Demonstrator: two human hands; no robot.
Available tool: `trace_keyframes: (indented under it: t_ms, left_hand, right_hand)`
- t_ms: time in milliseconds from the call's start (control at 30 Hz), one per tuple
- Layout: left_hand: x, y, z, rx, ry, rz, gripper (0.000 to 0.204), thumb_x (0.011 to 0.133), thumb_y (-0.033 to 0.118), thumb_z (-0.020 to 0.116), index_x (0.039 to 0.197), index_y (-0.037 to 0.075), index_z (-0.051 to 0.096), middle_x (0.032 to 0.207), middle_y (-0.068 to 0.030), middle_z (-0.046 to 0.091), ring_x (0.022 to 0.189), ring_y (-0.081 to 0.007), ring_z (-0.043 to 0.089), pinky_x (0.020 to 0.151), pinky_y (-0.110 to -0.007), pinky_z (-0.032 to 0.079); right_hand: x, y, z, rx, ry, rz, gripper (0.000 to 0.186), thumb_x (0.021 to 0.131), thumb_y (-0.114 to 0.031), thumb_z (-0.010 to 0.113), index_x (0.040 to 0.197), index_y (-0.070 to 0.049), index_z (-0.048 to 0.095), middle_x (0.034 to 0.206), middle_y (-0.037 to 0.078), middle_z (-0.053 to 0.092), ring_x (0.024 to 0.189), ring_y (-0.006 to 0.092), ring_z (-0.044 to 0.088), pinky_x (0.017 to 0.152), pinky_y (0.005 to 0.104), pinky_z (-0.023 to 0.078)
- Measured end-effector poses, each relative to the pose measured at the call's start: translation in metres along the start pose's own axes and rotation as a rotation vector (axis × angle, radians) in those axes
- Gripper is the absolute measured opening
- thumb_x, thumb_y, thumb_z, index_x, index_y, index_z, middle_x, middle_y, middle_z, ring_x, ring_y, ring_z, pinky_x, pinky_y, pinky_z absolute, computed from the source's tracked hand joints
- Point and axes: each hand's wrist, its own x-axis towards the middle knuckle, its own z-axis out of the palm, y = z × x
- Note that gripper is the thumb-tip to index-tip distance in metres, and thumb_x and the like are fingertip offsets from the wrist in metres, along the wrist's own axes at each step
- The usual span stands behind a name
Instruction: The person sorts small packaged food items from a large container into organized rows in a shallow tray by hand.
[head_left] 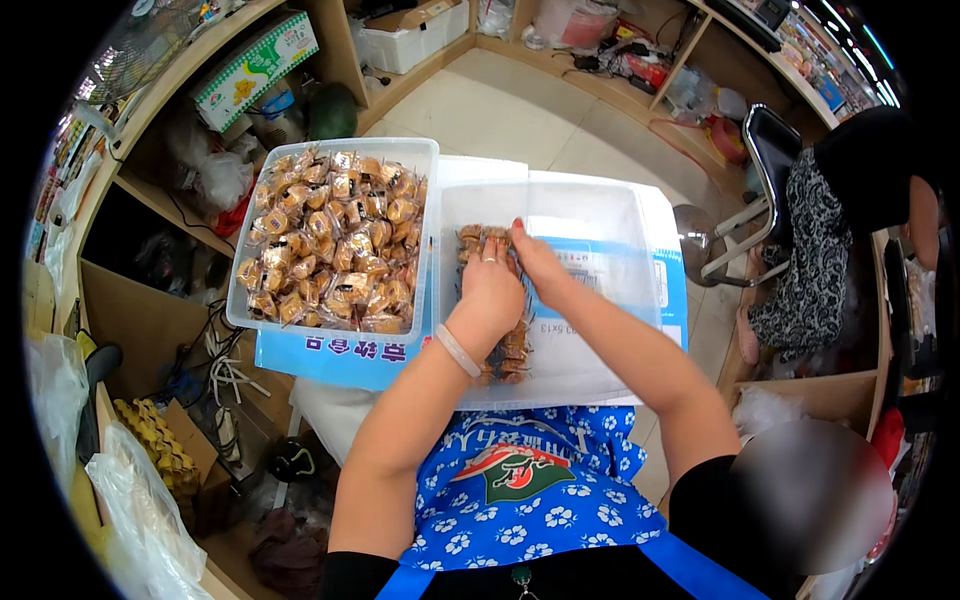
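Note:
A translucent plastic bin (433, 200) on the left holds many individually wrapped brown snacks (335, 240). Beside it, a second translucent bin (600, 385) has a row of wrapped snacks (515, 350) standing along its left side. My left hand (490, 295), with a ring and a pale bracelet, lies over this row with its fingers stretched forward on the packets. Along the row's right side rests my right hand (540, 268), its thumb near the far end; its other fingers are mostly hidden. Packets under my hands are covered.
Both bins stand on a blue and white cardboard box (330, 350). Wooden shelving (180, 225) with bags and boxes curves around me. To the right, a person in patterned trousers (800, 270) is near a black chair (770, 150). Cables (215, 350) hang at the left.

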Motion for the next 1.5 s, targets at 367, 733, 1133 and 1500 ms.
trace_keyframes:
  t_ms: [367, 733, 1133, 1500]
  left_hand:
    - [-0.134, -0.016, -0.084, -0.505, 0.04, 0.317, 0.052, 0.086, 0.031, 0.068, 0.123, -0.004, 0.058, 0.128, -0.0182, 0.062, 0.12, -0.0319, 0.059, 0.091, -0.039, 0.053]
    - [-0.157, 0.01, -0.062, -0.533, 0.135, 0.213, 0.052, 0.083, 0.026, 0.07, 0.126, 0.0, 0.058, 0.122, -0.016, 0.066, 0.115, -0.0309, 0.063, 0.092, -0.04, 0.053]
    - [-0.157, 0.012, -0.054, -0.482, 0.192, 0.196, 0.039, 0.084, 0.013, 0.061, 0.122, 0.001, 0.061, 0.116, -0.0124, 0.068, 0.107, -0.0254, 0.065, 0.086, -0.036, 0.051]
    - [-0.176, -0.003, -0.067, -0.566, 0.519, 0.173, 0.031, 0.082, 0.021, 0.071, 0.11, 0.007, 0.068, 0.102, -0.0052, 0.069, 0.094, -0.021, 0.066, 0.078, -0.034, 0.051]
  right_hand:
    - [-0.095, -0.019, 0.006, 0.178, -0.021, 0.293, 0.088, 0.099, -0.064, 0.037, 0.153, 0.002, 0.02, 0.159, 0.018, 0.024, 0.149, 0.0299, 0.02, 0.122, 0.0449, 0.017]
    - [-0.085, -0.022, 0.011, 0.159, 0.064, 0.24, 0.088, 0.101, -0.06, 0.036, 0.154, 0.005, 0.008, 0.161, 0.023, 0.014, 0.15, 0.0346, 0.015, 0.123, 0.0462, 0.012]
    - [-0.096, -0.023, -0.006, 0.204, 0.071, 0.364, 0.102, 0.094, -0.067, 0.047, 0.154, 0.005, 0.006, 0.158, 0.032, 0.016, 0.148, 0.0418, 0.018, 0.12, 0.0496, 0.019]
    - [-0.132, -0.026, -0.01, -0.117, 0.072, -0.014, 0.057, 0.099, -0.032, 0.059, 0.141, 0.003, 0.043, 0.138, 0.018, 0.051, 0.124, 0.0279, 0.051, 0.104, 0.0402, 0.041]
